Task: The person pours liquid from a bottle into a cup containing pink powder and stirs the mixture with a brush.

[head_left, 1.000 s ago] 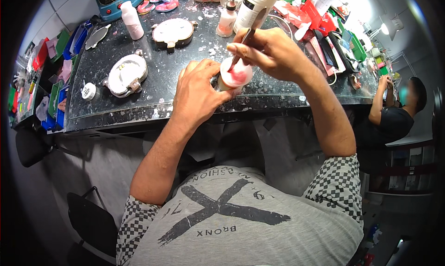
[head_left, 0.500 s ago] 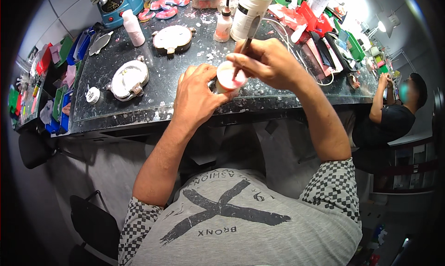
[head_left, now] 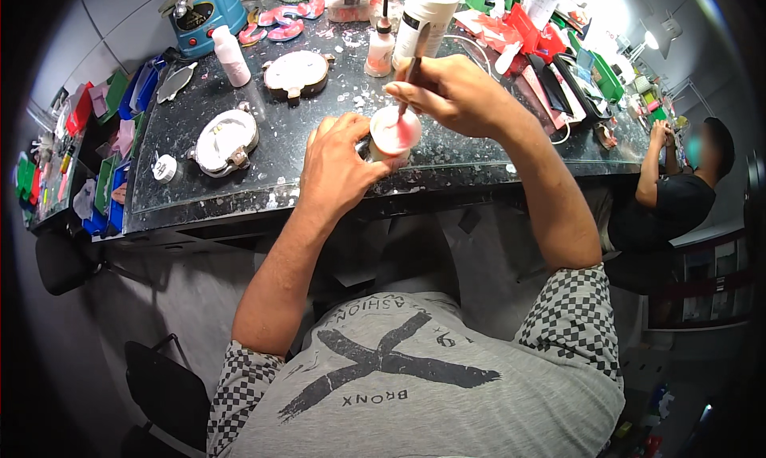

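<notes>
My left hand (head_left: 339,156) is closed around a small round cup (head_left: 388,141) near the bench's front edge. White and pink material lies inside the cup, the pink toward its right side. From above, my right hand (head_left: 467,99) grips a slim dark spatula (head_left: 412,73), its lower end down in the cup. The fingers partly hide the spatula's middle. To the left sit two round metal flasks filled with a pale material, one nearer (head_left: 227,141) and one farther (head_left: 296,74). A small white cap (head_left: 163,168) lies left of the nearer flask.
Behind the cup stand a dropper bottle (head_left: 379,53) and a large white bottle (head_left: 424,23). A pink bottle (head_left: 231,57) and a blue machine (head_left: 209,19) are at the back left. Red and green bins (head_left: 531,29) crowd the right; a person (head_left: 686,175) sits beyond.
My right hand has shifted slightly left and the spatula's tip has moved left within the cup. The pink now shows as a broader patch. My left hand keeps its hold.
</notes>
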A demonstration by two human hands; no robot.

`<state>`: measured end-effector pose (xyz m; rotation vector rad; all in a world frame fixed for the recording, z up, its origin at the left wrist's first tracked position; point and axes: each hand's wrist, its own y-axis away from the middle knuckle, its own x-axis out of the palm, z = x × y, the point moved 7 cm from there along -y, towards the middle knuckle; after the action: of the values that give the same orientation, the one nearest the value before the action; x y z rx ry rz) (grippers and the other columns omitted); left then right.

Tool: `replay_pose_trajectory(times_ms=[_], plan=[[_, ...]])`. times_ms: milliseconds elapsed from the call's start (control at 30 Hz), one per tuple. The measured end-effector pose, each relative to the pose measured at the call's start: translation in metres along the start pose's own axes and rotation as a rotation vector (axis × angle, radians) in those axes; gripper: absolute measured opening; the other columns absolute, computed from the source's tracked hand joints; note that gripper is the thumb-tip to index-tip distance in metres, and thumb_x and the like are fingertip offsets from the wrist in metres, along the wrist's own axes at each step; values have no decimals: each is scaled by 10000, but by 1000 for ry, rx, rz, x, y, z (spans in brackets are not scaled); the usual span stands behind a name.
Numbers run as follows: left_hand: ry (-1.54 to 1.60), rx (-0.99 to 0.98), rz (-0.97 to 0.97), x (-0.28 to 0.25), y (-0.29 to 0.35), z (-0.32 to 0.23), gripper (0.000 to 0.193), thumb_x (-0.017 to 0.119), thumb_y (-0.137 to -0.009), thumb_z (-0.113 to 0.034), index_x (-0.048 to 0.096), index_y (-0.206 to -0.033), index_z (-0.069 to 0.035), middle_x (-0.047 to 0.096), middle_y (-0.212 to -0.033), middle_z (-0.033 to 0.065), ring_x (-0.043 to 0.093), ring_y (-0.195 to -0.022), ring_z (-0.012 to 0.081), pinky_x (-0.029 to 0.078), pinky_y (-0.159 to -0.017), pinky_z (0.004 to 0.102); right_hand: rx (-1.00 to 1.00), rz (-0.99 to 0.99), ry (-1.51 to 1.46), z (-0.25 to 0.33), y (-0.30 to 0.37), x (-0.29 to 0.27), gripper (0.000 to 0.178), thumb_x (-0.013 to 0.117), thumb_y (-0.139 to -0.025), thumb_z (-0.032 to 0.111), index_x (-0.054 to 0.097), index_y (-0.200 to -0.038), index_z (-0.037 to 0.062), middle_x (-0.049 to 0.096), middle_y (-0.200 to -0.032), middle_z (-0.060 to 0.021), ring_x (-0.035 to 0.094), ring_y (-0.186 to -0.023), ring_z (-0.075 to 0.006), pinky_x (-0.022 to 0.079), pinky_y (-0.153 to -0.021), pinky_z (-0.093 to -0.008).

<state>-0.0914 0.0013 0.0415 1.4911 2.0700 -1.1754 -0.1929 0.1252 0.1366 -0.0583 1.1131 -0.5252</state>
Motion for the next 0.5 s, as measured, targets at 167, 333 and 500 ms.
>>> replay_pose_trajectory(times_ms=[167, 333, 500], plan=[[-3, -20, 17, 1, -1, 2, 485, 934, -748, -319, 787, -1156, -101, 716, -1173, 53, 628, -1143, 315, 486, -1037, 450, -96, 20, -116, 14, 1, 11, 352, 677, -1081, 365, 735, -1066, 18, 748, -861, -215, 744, -799, -401, 568, -726, -463], [5, -14, -4, 0, 0, 2, 488, 934, -732, -281, 782, -1160, -101, 717, -1172, 54, 627, -1149, 314, 482, -1041, 451, 145, 28, -85, -1, 3, 5, 363, 698, -1075, 364, 738, -1036, 5, 746, -833, -190, 746, -771, -361, 570, -730, -422], [4, -3, 4, -1, 0, 1, 493, 936, -733, -280, 777, -1158, -90, 714, -1159, 59, 623, -1128, 321, 487, -1023, 452, 6, -93, -128, 3, 4, 8, 365, 696, -1077, 359, 748, -1035, 1, 747, -812, -192, 740, -723, -343, 564, -705, -417]])
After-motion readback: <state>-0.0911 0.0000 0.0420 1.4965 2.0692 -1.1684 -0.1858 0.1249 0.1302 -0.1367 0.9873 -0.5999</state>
